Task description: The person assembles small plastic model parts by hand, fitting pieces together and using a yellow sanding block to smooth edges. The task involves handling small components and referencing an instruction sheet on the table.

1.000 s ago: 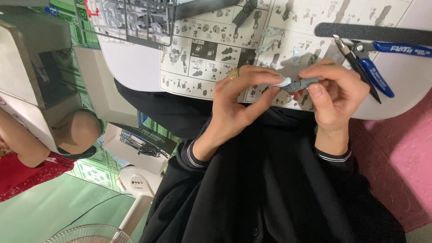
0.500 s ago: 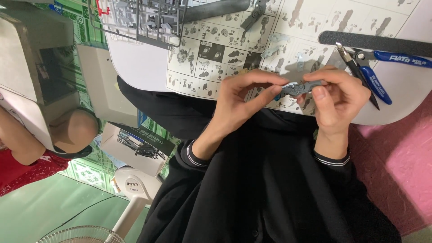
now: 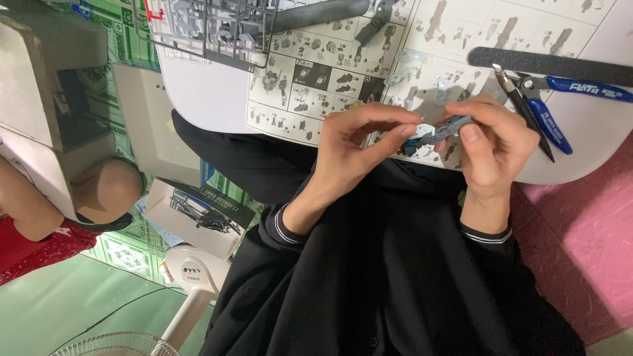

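Over the instruction sheet (image 3: 310,86), our left hand (image 3: 349,151) and right hand (image 3: 494,142) pinch the small grey model assembly (image 3: 438,132) between closed fingertips; we judge it partly built, with sprue parts (image 3: 211,26) uncut

instruction sheet (image 3: 330,86): printed with grey diagrams, spread over the white tabletop (image 3: 198,99)
parts frame (image 3: 211,29): grey plastic grid, on the sheet's upper left corner
sanding stick (image 3: 547,64): long and black, right of the sheet
nippers (image 3: 554,115): blue handles, just below the sanding stick
box (image 3: 198,214): open cardboard, on the floor below the tabletop's left edge
fan (image 3: 191,290): white, standing below the box
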